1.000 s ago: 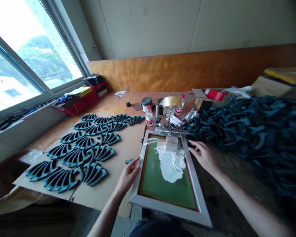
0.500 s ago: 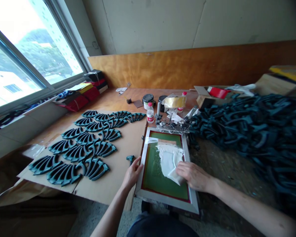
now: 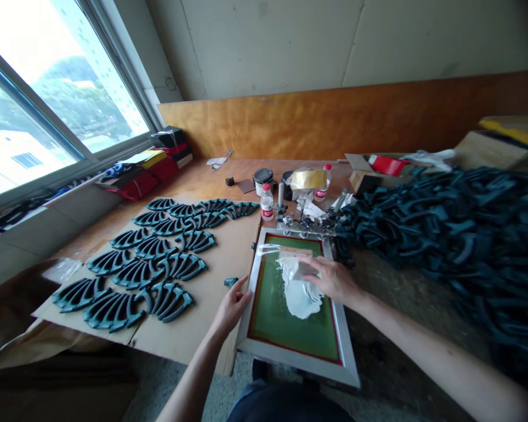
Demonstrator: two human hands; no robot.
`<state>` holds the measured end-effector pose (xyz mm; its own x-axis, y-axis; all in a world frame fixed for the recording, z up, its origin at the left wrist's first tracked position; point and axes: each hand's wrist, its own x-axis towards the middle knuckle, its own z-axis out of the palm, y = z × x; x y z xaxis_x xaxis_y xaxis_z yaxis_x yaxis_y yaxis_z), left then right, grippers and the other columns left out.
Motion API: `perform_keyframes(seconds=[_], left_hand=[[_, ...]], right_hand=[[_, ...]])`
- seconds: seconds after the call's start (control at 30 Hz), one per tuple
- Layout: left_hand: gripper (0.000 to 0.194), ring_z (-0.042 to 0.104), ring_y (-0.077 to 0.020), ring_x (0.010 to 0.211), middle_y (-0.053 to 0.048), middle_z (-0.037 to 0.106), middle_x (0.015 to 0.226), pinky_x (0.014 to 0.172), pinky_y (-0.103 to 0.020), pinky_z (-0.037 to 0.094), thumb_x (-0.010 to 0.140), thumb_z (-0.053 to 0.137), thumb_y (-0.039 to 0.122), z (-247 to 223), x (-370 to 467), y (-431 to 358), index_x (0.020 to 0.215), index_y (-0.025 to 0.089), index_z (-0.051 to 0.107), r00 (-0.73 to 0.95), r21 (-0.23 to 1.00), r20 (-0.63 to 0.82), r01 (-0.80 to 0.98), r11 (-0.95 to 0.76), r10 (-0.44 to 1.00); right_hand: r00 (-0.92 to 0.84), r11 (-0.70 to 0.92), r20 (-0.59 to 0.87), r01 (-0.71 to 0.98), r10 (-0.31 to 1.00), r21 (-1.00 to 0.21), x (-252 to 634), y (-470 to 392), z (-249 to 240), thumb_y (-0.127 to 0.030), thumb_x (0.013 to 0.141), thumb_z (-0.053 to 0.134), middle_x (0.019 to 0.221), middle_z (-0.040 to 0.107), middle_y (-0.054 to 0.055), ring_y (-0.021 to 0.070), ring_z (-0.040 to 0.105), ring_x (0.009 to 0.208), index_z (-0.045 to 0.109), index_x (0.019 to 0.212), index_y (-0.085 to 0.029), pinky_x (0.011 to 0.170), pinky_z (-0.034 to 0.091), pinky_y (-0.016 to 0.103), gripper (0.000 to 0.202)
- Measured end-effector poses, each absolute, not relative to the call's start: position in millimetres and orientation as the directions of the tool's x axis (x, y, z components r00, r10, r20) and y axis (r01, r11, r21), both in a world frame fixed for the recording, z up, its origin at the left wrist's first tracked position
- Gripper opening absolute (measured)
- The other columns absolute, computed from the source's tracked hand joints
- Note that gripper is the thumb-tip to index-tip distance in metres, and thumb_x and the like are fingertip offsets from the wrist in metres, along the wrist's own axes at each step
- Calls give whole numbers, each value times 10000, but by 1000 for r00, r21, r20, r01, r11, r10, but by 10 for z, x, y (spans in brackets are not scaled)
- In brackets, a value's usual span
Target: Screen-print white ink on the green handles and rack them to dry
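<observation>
A screen-printing frame (image 3: 347,351) with a green mesh lies in front of me, its silver border lined in red. My left hand (image 3: 232,308) is at its left edge, thumb and index finger against the border, the other fingers curled and partly hidden. Just beyond that hand a small dark teal plastic piece (image 3: 231,282) rests on the cardboard. My right hand (image 3: 332,278) grips a pale flat scraper (image 3: 305,271) over the upper part of the mesh. Thick white ink (image 3: 303,300) spreads below the scraper. A tan strip (image 3: 295,251) lies across the mesh's far end.
Rows of fan-shaped teal pieces (image 3: 158,266) cover the cardboard (image 3: 189,340) on the left. A large heap of similar pieces (image 3: 422,223) stands at right. Metal hinge clamps (image 3: 305,225), a bottle (image 3: 267,202) and an ink tub (image 3: 263,179) sit behind the screen.
My right hand has moved the scraper away from me, from the lower right of the ink to its upper part. The near end of the screen frame appears slightly raised; my left hand has shifted little.
</observation>
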<state>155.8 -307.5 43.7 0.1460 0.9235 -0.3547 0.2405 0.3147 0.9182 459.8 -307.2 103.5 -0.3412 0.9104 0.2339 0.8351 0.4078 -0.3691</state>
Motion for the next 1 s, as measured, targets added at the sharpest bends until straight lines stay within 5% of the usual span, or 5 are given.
perform_keyframes(seconds=[0.13,0.3,0.57,0.83,1.0], left_hand=[[705,455,-83,500,46,556,640,458,-191,315,734,647,571,972,1544,-3017,1310,177,548,188,922,-378,168,350,906],[503,581,-138,707,-32,669,818,604,-213,437,786,579,599,1701,1739,-2733,935,133,695,164,987,-142,-54,152,976],[518,596,-124,692,-58,677,813,547,-191,430,844,457,633,2094,2140,-2209,958,147,592,-15,964,65,-259,-67,998],[743,665,-265,933,-174,687,1098,622,-299,509,705,548,747,840,2545,-3540,1149,154,610,437,713,-613,-54,699,658],[724,633,-205,675,-97,683,804,536,-271,445,743,446,768,463,2307,-3505,1060,142,622,121,803,-593,7,597,796]], right_hand=[[-103,172,244,946,964,-277,4800,-2608,1322,-444,861,592,1034,668,43,206,648,817,397,1423,-325,667,498,287,606],[220,-34,329,873,918,-486,5474,-2624,1240,-521,922,403,819,671,61,209,628,705,595,1176,-194,637,468,303,456],[-87,136,147,922,985,-363,4951,-3344,235,-516,871,526,837,624,79,224,607,798,559,736,-194,703,467,322,351],[-16,148,261,857,965,-493,4191,-3658,556,-306,944,446,795,602,58,202,591,744,487,839,-212,663,458,308,147],[-247,336,247,827,937,-450,4506,-3341,677,-245,950,445,856,614,36,177,574,848,551,818,-204,784,461,303,174]])
